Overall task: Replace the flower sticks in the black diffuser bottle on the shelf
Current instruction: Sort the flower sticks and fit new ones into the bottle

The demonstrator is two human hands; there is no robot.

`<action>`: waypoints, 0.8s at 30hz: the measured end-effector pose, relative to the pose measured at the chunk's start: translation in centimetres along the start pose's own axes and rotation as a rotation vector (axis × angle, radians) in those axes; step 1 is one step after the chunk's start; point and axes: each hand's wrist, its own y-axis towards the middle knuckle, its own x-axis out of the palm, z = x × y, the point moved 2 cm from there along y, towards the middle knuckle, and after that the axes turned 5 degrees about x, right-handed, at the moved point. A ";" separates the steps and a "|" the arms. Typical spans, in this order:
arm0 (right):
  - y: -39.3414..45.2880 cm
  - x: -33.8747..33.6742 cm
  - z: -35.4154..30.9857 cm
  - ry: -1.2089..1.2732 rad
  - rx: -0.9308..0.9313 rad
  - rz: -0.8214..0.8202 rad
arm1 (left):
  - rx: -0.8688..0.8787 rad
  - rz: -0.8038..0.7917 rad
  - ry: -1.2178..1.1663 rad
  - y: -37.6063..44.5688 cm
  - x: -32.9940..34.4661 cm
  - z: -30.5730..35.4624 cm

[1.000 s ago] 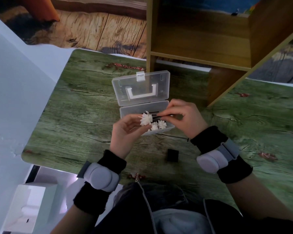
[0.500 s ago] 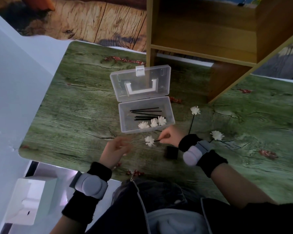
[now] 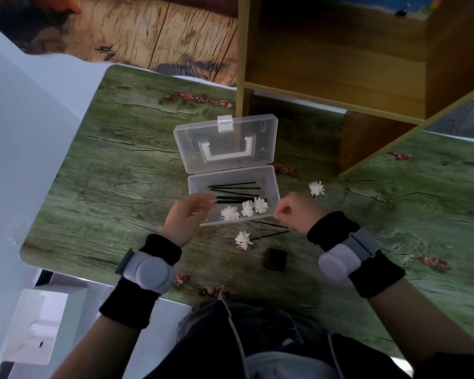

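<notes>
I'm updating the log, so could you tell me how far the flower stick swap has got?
Early. The clear box lies open, three flowers inside; one flower stick lies on the table. The left hand and right hand hover at the box. No diffuser bottle shows.

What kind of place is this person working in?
Probably a staged home-style workspace, not a real living room: a table covered in green wood-grain print, a bare wooden shelf standing on it, and an open clear plastic box of flower sticks.
</notes>
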 end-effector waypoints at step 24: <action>11.2 4.7 -2.7 -0.351 -0.013 -0.275 | -0.170 -0.341 0.742 10.0 5.5 -2.6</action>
